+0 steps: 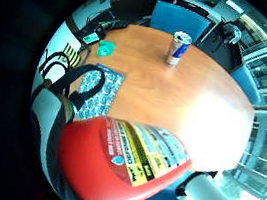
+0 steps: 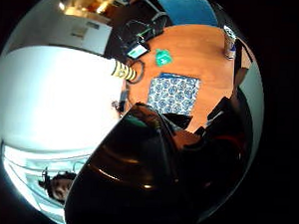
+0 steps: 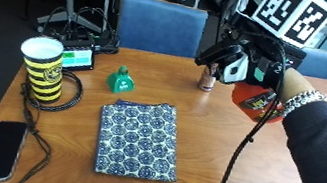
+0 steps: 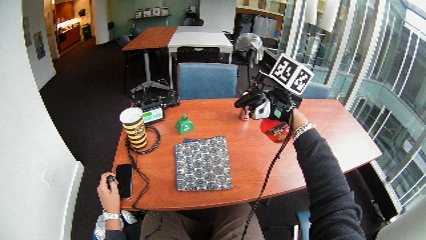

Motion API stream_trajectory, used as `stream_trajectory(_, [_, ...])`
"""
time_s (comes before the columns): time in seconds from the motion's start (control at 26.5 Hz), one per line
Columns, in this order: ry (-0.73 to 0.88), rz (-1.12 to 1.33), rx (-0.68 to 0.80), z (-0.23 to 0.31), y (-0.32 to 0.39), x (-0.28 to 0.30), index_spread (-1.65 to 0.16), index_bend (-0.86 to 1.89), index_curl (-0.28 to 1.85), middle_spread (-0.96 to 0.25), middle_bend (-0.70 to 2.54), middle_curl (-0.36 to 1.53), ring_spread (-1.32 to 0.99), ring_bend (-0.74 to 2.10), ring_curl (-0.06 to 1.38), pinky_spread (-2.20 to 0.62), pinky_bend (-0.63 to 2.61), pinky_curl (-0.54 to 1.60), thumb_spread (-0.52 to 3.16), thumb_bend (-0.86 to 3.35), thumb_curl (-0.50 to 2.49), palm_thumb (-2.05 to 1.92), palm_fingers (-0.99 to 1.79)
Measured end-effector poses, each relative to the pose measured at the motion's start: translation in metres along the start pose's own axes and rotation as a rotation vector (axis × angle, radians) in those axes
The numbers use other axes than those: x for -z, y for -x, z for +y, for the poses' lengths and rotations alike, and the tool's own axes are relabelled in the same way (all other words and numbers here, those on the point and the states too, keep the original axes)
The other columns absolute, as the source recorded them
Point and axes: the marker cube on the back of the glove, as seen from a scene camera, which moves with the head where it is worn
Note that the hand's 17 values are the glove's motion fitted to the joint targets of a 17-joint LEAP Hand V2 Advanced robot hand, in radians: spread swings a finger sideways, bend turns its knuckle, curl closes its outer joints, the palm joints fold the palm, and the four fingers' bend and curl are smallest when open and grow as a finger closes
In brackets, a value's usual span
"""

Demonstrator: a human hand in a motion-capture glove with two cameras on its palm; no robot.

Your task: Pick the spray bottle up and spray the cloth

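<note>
The cloth (image 3: 139, 138) lies flat on the surface (image 3: 221, 147) nearest the person; beyond it and off to one side, the right hand (image 3: 245, 68) grips the red spray bottle (image 3: 253, 101) lifted well above the wood. Judging from this, the nozzle is not yet over the cloth, so a squeeze now could wet bare wood or mist the can (image 3: 207, 77) behind

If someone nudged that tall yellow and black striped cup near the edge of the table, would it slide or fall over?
The striped cup is tall and narrow and stands upright, so a push near its rim would probably tip it rather than slide it. It looks like a paper cup, so likely light, unless full; its contents cannot be seen. A cable looped round its base might catch it.
</note>
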Motion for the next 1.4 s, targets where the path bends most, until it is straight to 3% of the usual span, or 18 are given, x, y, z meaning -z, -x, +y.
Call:
stream_trajectory(0.23, [0.087, 0.223, -0.041, 0.001, 0.022, 0.002, -0.33, 0.21, 0.55, -0.23, 0.55, 0.51, -0.25, 0.58, 0.46, -0.34, 0.41, 0.38, 0.19, -0.03, 0.73, 0.98, 1.35])
stream_trajectory(0.41, [0.290, 0.548, -0.073, -0.018, 0.039, -0.044, -0.33, 0.21, 0.56, -0.23, 0.56, 0.51, -0.25, 0.57, 0.46, -0.34, 0.41, 0.39, 0.18, -0.03, 0.74, 0.98, 1.35])
stream_trajectory(0.64, [0.398, 0.782, -0.102, -0.020, 0.029, -0.106, -0.33, 0.21, 0.56, -0.23, 0.57, 0.51, -0.25, 0.57, 0.46, -0.34, 0.40, 0.39, 0.18, -0.03, 0.75, 0.98, 1.35])
stream_trajectory(0.94, [0.469, 0.835, -0.091, -0.016, 0.024, -0.153, -0.32, 0.21, 0.57, -0.23, 0.56, 0.51, -0.25, 0.58, 0.46, -0.34, 0.40, 0.39, 0.19, -0.03, 0.76, 0.98, 1.35])
stream_trajectory(1.4, [0.422, 0.751, -0.098, -0.019, 0.027, -0.128, -0.32, 0.20, 0.58, -0.23, 0.56, 0.51, -0.25, 0.57, 0.46, -0.35, 0.40, 0.39, 0.20, -0.03, 0.77, 0.97, 1.35])
